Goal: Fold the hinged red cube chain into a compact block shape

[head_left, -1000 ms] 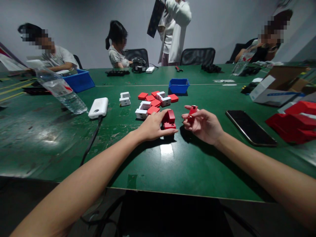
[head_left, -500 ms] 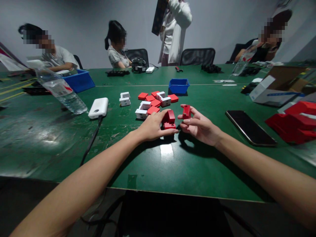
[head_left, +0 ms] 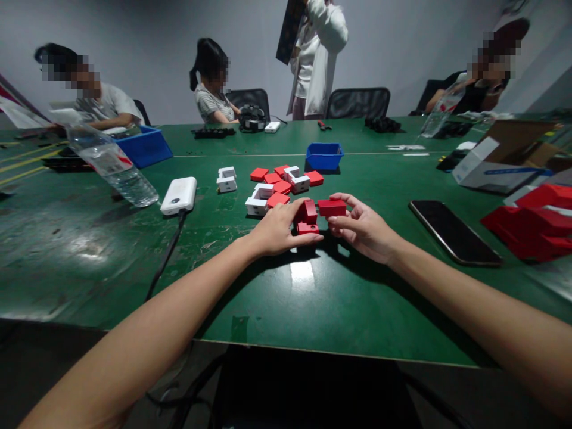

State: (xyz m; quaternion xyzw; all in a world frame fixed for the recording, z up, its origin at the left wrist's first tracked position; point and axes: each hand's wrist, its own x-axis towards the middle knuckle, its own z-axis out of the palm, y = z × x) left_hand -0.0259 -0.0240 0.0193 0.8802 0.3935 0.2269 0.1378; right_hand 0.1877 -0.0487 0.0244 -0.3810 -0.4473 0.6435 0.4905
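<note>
My left hand grips a red notched block just above the green table, its opening turned to the right. Between the thumb and fingers of my right hand is a smaller red rectangular block. Its left end is close to the notched block; I cannot tell if they touch. Beyond my hands lies a loose group of flat red blocks and white U-shaped blocks. Another white U-shaped block stands apart to the left.
A blue bin stands behind the blocks. A white power bank with a black cable and a tilted water bottle are at left. At right lie a phone and red pieces. Several people are across the table.
The small red block in my right hand has turned so its long side now lies level, and its left end is nearer the notched block. My left hand has barely moved.
</note>
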